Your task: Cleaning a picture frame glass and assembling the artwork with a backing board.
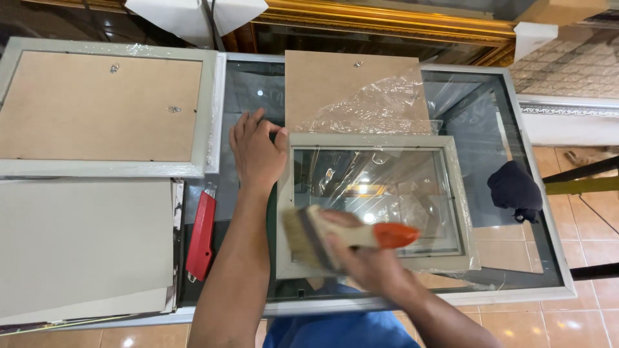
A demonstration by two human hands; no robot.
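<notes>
Closest to me, the person's right hand [364, 258] is closed around a wide paintbrush [342, 237] with pale bristles, a wooden handle and an orange tip, holding it flat over the lower left part of a small grey picture frame [377, 143]. That frame lies on the glass-topped bench [554, 258] near its front edge, roughly mid-bench, with its glass pane in place and a crumpled sheet of clear plastic wrap [380, 103] running under and behind it. Their left hand [258, 149] rests open at the frame's upper left corner, fingers spread on the glass, thumb touching the frame's edge. Behind the frame, toward the back edge of the bench, lies a brown backing board [335, 84], partly covered by the plastic. On the left end of the bench sits a larger grey frame [106, 106] face down, showing its brown back, and in front of it a plain grey board [84, 241]. Between that board and the person's left forearm lies a red utility knife [201, 235]. A dark cloth [514, 189] sits near the right edge.
</notes>
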